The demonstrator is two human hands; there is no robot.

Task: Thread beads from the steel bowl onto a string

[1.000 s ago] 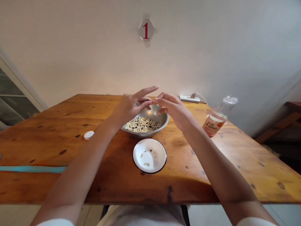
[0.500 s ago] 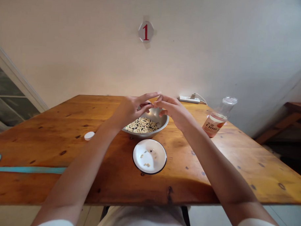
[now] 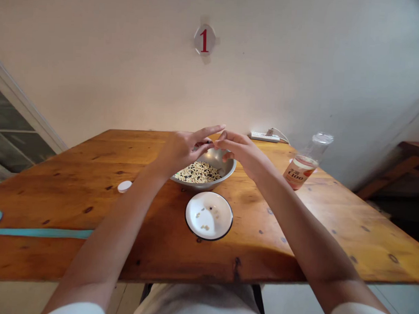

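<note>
A metal bowl (image 3: 227,169) of mixed pale and dark beans (image 3: 199,172) stands mid-table. Both my hands hover over its far rim, fingertips nearly touching each other. My left hand (image 3: 182,149) has its index finger stretched out and its thumb and other fingers pinched together on something too small to name. My right hand (image 3: 242,150) has its fingers curled inward, tips close together; what they hold, if anything, is hidden. In front of the bowl sits a small white dish (image 3: 209,215) with a dark rim, holding a few beans.
A plastic bottle (image 3: 306,164) with an orange label stands at the right. A white cap (image 3: 124,186) lies at the left. A power strip (image 3: 264,137) sits by the wall. A turquoise strip (image 3: 38,232) runs along the wooden table (image 3: 331,225) at front left.
Over the last second my hands drew closer together above the bowl, and my left index finger dropped slightly. Bowl, dish and bottle have not moved.
</note>
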